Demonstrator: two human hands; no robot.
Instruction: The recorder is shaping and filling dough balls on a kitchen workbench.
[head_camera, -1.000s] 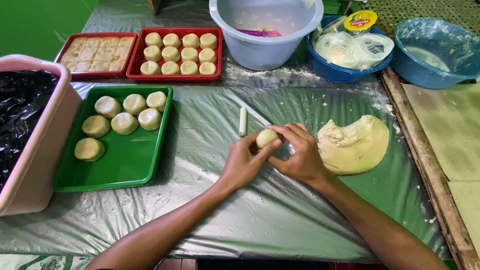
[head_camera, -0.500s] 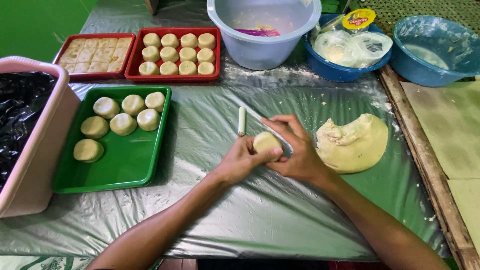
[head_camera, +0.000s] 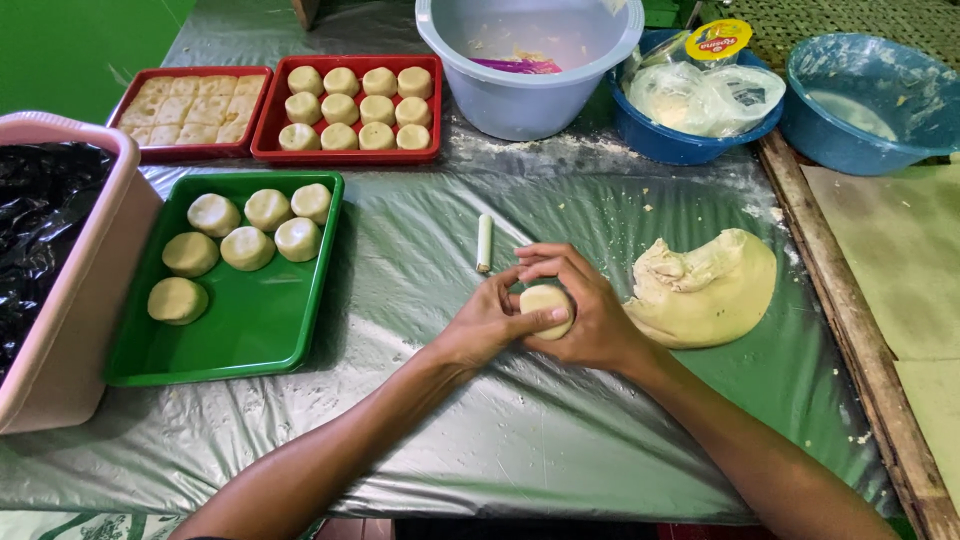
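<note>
Both hands cupped a small round pale dough ball (head_camera: 546, 306) above the plastic-covered desk (head_camera: 420, 260): left hand (head_camera: 487, 325) and right hand (head_camera: 590, 310) closed their grip around it, beside a large pale dough lump (head_camera: 705, 290).

Dough ball (head_camera: 546, 303): mostly covered by the right hand (head_camera: 590, 310) and left hand (head_camera: 490, 322). Pink tub (head_camera: 70, 300), far left of the hands, is cropped by the frame edge. Blue bowl (head_camera: 880, 100), beyond the right hand, likewise cropped.
</note>
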